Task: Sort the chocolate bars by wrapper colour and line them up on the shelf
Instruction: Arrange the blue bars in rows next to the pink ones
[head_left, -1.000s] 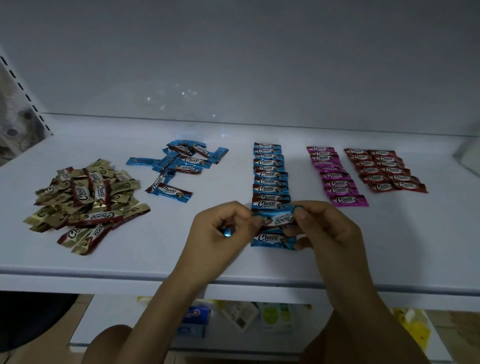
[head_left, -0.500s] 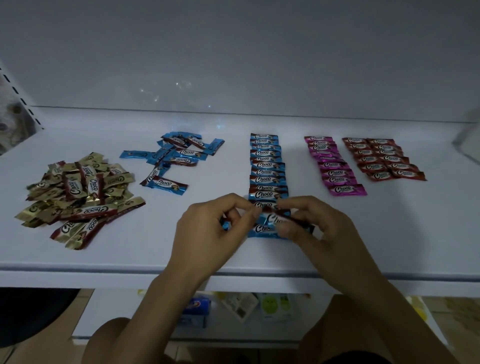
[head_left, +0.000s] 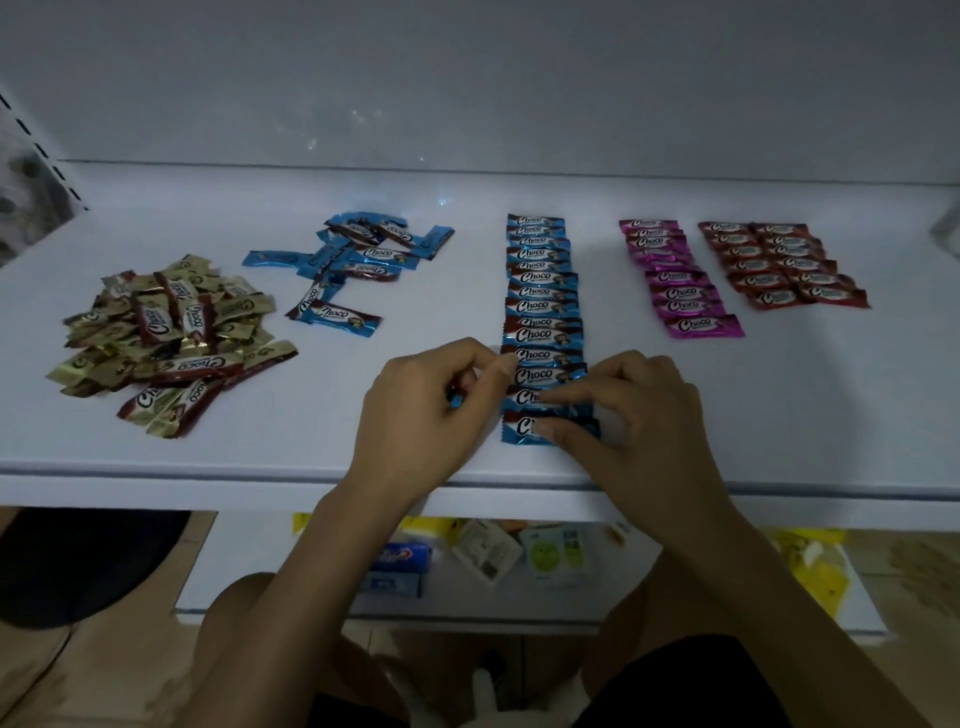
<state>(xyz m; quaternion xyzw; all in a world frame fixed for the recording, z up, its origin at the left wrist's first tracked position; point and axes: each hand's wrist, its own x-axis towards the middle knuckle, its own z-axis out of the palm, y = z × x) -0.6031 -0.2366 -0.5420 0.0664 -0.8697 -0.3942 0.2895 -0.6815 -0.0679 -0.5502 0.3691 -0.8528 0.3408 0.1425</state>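
Note:
A straight column of blue-wrapped bars (head_left: 540, 306) runs from the back of the white shelf (head_left: 805, 415) to near its front edge. My right hand (head_left: 628, 415) rests its fingertips on the two nearest bars of that column (head_left: 519, 430), which lie flat. My left hand (head_left: 426, 410) is curled, its thumb touching the column's left edge, and a bit of blue wrapper (head_left: 456, 400) shows inside its fingers. Loose blue bars (head_left: 363, 254) lie in a heap at mid left. A jumbled pile of gold bars (head_left: 166, 332) sits at the far left.
A pink column (head_left: 680, 291) and a double column of dark red bars (head_left: 779, 265) lie to the right. Below the front edge, a lower shelf holds small packets and a toothpaste box (head_left: 400, 561). A white back wall closes the shelf.
A blue bar held up between both hands has come down onto the near end of the blue column. Both hands dropped to the shelf and now press on the bars.

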